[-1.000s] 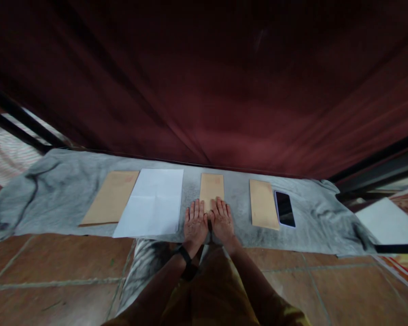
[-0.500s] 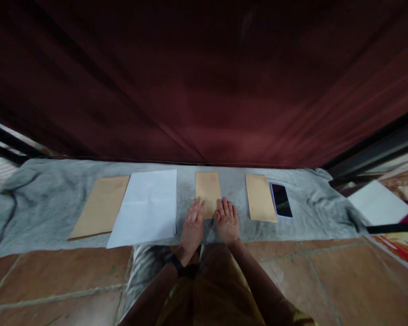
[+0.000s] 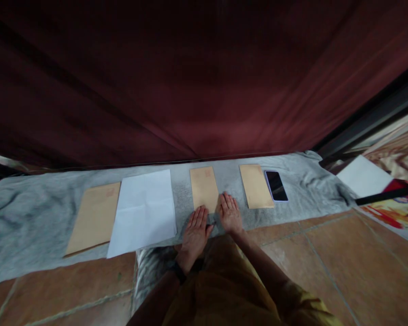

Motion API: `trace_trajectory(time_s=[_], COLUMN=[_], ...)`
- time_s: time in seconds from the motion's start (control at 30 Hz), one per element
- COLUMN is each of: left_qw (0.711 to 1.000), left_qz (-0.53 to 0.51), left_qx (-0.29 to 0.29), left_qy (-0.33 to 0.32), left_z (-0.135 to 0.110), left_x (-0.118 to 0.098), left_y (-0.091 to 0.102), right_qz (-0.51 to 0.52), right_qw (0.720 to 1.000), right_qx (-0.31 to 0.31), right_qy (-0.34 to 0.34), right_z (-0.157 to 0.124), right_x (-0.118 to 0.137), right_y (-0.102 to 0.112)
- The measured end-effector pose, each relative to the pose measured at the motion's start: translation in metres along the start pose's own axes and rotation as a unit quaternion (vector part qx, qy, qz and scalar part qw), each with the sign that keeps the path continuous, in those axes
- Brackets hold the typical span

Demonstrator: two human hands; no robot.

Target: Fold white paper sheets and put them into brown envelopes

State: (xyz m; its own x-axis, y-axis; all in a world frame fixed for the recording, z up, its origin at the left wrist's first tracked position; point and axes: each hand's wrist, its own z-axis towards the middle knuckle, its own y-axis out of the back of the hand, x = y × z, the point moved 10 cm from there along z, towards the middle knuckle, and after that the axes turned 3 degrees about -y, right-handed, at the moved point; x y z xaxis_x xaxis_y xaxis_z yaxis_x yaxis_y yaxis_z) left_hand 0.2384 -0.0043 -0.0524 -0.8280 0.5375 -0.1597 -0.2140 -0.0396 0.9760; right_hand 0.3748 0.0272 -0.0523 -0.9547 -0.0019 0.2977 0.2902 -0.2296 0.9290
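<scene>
A small brown envelope lies flat on the grey cloth in front of me, a faint red print near its far edge. My left hand rests flat, fingertips on the envelope's near left corner, fingers stretched out. My right hand lies flat beside the envelope's right edge, its fingers extended; whether they touch the paper I cannot tell. To the left, a stack of white paper sits next to a pile of larger brown envelopes. Further right lies a second small brown envelope or pile.
A phone with a dark screen lies right of the small envelopes. The grey cloth covers a long narrow surface. Behind it hangs a dark red curtain. A black bar and a white sheet are at the right.
My left hand has slid nearer to me, from the envelope's left edge to its near corner. My right hand stays near the right edge. The whole view has turned slightly.
</scene>
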Motion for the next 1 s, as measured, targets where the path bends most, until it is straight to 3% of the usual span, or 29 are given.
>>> trace_trajectory(time_s=[0.2,0.27,0.6,1.0], left_qw=[1.000,1.000,1.000,0.999], left_qz=[0.009,0.011,0.008,0.021], left_qx=[0.016,0.018,0.009,-0.008], left_qy=[-0.010,-0.016,0.001,0.042], left_z=[-0.002,-0.003,-0.004,-0.015], left_x=[-0.001,-0.001,0.002,0.010], left_y=[-0.004,-0.005,-0.001,0.006], right_qz=[0.085,0.089,0.026,0.003], right_qw=[0.985,0.983,0.995,0.995], right_qx=[0.054,0.063,0.049,0.041], right_qy=[0.144,0.146,0.088,0.088], right_z=[-0.025,-0.034,-0.043,-0.048], right_x=[0.057,0.064,0.034,0.014], right_y=[0.002,-0.001,-0.004,0.005])
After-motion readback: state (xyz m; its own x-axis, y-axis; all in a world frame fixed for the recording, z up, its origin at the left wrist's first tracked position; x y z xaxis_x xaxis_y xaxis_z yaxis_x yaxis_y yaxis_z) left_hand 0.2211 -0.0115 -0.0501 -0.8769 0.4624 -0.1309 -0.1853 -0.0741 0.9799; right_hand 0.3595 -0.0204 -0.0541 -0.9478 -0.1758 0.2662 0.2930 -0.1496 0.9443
